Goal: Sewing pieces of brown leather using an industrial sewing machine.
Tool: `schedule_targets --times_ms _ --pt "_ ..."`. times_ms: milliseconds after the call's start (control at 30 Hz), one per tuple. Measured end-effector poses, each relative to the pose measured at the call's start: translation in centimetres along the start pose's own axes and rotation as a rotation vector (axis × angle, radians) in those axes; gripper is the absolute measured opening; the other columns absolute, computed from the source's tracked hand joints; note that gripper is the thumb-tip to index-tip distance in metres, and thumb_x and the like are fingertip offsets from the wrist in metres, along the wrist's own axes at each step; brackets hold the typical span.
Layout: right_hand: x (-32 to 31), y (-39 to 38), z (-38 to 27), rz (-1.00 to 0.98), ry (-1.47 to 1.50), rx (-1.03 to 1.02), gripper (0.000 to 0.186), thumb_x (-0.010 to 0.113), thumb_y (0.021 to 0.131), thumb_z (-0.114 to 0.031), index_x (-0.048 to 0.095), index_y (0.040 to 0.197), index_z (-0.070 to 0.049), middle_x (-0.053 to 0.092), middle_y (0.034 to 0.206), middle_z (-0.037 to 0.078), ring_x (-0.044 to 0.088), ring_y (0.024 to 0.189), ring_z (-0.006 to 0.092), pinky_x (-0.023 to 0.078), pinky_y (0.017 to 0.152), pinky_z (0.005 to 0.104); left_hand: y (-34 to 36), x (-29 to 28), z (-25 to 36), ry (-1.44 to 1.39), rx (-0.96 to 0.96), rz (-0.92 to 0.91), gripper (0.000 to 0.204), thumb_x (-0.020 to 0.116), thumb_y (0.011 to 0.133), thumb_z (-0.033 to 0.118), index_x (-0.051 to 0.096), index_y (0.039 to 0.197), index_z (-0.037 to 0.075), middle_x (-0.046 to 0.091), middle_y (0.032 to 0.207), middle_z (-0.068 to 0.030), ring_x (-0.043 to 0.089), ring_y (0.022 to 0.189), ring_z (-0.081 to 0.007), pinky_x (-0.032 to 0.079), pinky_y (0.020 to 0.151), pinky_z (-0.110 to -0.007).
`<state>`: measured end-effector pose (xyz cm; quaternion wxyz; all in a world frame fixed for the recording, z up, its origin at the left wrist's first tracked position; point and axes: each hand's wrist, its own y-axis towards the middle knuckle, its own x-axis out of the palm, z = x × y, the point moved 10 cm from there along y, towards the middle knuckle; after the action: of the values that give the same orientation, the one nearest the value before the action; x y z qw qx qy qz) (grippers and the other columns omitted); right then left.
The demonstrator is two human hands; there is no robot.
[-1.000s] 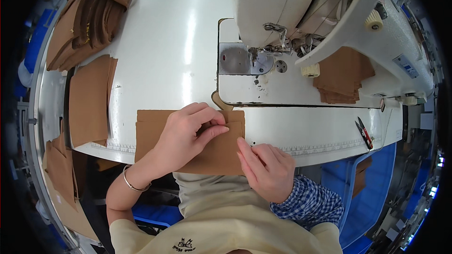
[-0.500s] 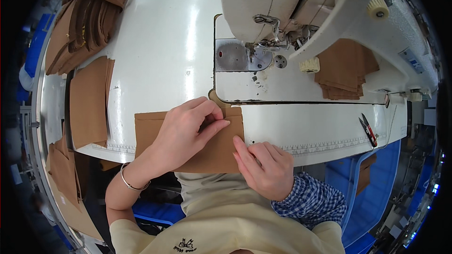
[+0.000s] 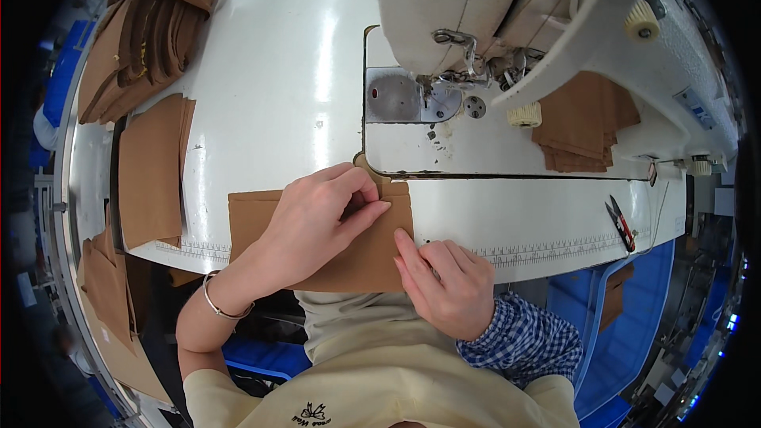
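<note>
A flat brown fabric piece (image 3: 361, 269) lies at the table's front edge, with a folded strip along its far side. My left hand (image 3: 321, 218) rests over its middle, thumb and forefinger pinched together at the far right corner of the cloth. Whatever lies between those fingertips is hidden. At the piece's right edge, my right hand (image 3: 448, 281) has its thumb and forefinger on the cloth, the other fingers curled. Just beyond the hands stands a white sewing machine (image 3: 444, 8), its presser foot and needle area (image 3: 428, 95) apart from the fabric.
Stacked brown pieces (image 3: 583, 123) lie under the machine arm. Red-and-black thread snips (image 3: 621, 223) sit at right, near a printed ruler strip (image 3: 539, 252). On the left are a thick brown bundle (image 3: 147, 40) and more cut pieces (image 3: 151, 174). A blue bin (image 3: 634, 333) stands lower right.
</note>
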<state>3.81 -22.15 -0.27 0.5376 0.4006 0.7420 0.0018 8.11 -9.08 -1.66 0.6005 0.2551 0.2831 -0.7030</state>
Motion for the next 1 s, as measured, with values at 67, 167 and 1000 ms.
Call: schedule_targets --times_ms 67,167,1000 --pt "0.0 0.0 -0.1 0.005 -0.001 -0.003 0.043 0.075 0.075 -0.003 0.066 0.116 0.003 0.046 0.073 0.002 0.051 0.06 0.0145 0.044 0.051 0.0283 0.0 0.0 0.0 0.009 -0.005 0.001 0.016 0.072 0.088 0.01 0.062 0.087 -0.002 0.062 0.077 -0.0075 0.057 0.064 -0.0146 0.048 0.059 -0.028" --pt "0.0 -0.1 -0.2 0.008 -0.013 -0.006 0.042 0.075 0.075 -0.003 0.066 0.116 0.003 0.046 0.074 0.002 0.051 0.06 0.0145 0.044 0.051 0.0283 -0.1 0.0 0.1 0.004 -0.005 0.001 0.016 0.072 0.088 0.01 0.062 0.087 -0.002 0.061 0.075 -0.0073 0.057 0.063 -0.0143 0.048 0.058 -0.028" --pt "0.0 5.7 5.2 -0.12 -0.253 -0.149 0.041 0.068 0.08 -0.014 0.065 0.117 0.003 0.061 0.124 0.01 0.056 0.093 0.023 0.05 0.073 0.0351 3.4 0.2 3.1 0.376 0.569 0.211 0.04 0.069 0.083 0.008 0.063 0.12 -0.004 0.06 0.127 -0.0131 0.057 0.121 -0.0273 0.051 0.098 -0.035"
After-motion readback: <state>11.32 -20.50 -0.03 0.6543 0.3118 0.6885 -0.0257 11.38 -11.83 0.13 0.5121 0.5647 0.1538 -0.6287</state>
